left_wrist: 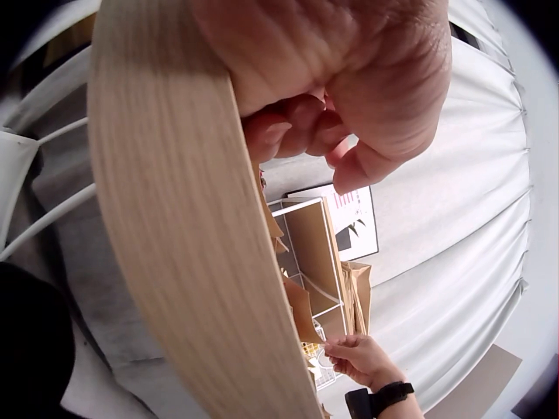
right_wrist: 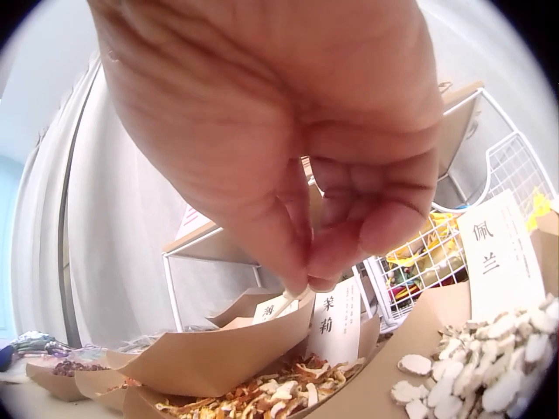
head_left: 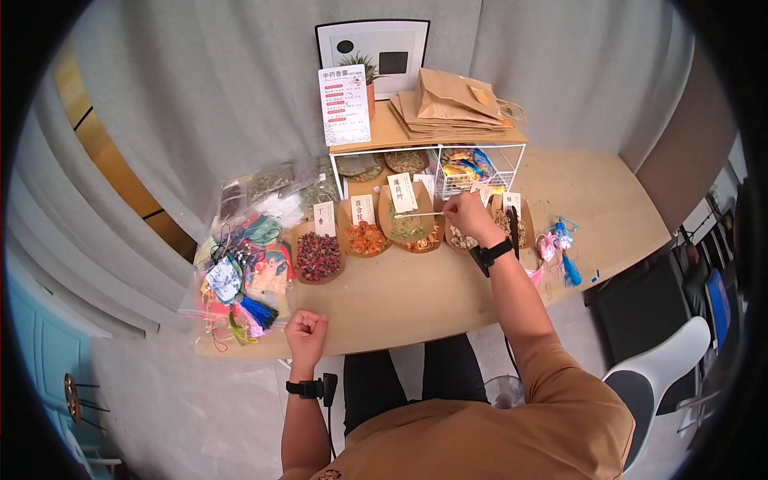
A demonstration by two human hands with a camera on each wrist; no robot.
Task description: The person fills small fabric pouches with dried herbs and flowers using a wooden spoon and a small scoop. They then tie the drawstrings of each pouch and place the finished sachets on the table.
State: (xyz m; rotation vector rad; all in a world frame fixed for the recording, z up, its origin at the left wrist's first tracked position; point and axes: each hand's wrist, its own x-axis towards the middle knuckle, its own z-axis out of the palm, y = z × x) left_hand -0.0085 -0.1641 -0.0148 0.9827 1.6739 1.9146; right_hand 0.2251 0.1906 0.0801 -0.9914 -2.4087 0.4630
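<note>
My right hand pinches one end of a thin pale stick between thumb and fingertips. The stick's other end lies over green dried leaves in a brown paper tray with an upright white label. In the right wrist view, a tray of orange-brown dried pieces is below the hand, beside white sliced pieces. My left hand is at the table's front edge, fingers loosely curled, holding nothing.
Dark red buds and orange petals fill neighbouring trays. Sachets and tassels are heaped at left, more tassels at right. Behind stands a shelf bearing paper bags, above a wire basket.
</note>
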